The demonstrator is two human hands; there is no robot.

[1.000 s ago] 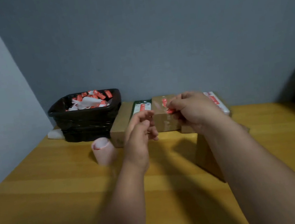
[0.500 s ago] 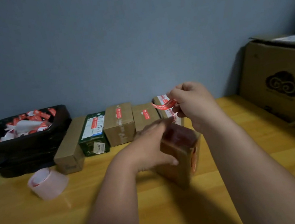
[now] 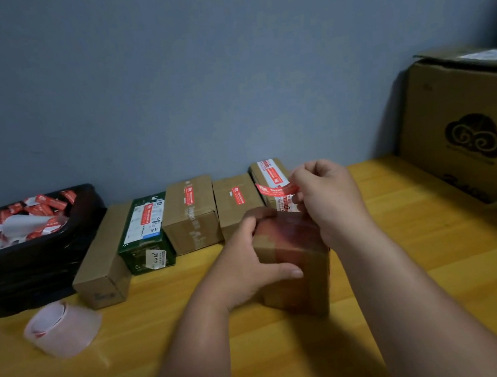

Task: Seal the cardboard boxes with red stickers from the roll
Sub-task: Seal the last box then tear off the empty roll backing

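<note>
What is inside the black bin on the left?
The black bin holds a heap of red sticker scraps and white backing paper. Only the top of the heap shows; anything underneath is covered.

Looks like a small home packing setup tbh, prob a spare room. Plain grey-blue wall, yellow wood counter (image 3: 437, 259) w/ a row of small parcels (image 3: 191, 214) lined up along its back edge. Black bin (image 3: 31, 265) at the back left corner stuffed w/ red sticker scraps, big shipping carton (image 3: 468, 130) at the right edge.
</note>
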